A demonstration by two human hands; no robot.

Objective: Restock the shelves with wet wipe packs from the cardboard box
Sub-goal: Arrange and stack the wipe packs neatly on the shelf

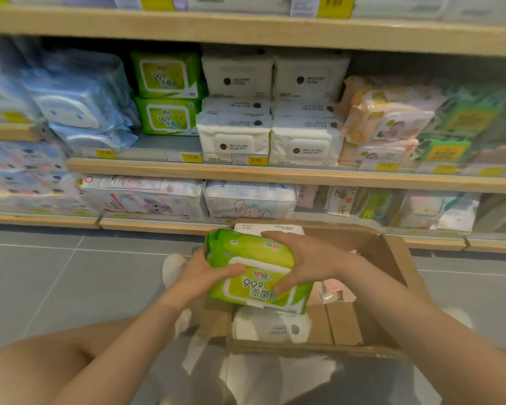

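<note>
Soft even overhead light, no harsh glare; shelves point(275, 175) smear blurry and bend toward the edges, centre's sharper.

Both forearms are bare, with no sleeves, watch or rings showing on the left hand point(200, 277) or right hand point(307, 263). 2 white shoes point(173, 268) show at mid-frame, and a bare knee fills the lower left.

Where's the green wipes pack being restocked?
Lower centre of the head view: green wipes pack held between both hands, left hand, right hand, above the open cardboard box.
</note>
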